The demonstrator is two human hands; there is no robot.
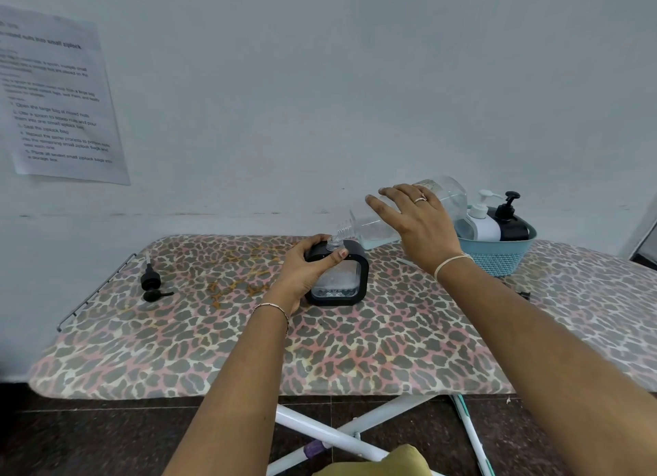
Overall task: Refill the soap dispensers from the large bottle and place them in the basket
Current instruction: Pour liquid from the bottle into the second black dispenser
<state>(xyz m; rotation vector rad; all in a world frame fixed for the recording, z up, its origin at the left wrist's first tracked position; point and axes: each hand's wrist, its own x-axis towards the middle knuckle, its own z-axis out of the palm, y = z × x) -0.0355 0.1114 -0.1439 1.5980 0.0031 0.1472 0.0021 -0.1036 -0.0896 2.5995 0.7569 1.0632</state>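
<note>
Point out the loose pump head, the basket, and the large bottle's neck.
Loose pump head (151, 281), head view, on its black collar.
Basket (497, 255), head view, on its blue woven front wall.
Large bottle (346, 226), head view, on its ribbed clear neck.

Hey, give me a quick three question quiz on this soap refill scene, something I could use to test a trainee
1. True or false: the large bottle stands upright on the board.
2. Which hand steadies the black dispenser? A left hand B right hand
3. How many dispensers sit in the basket?

Key:
1. False; it is tilted, neck at the dispenser's opening.
2. A
3. Two: a white dispenser and a dark dispenser.
</note>
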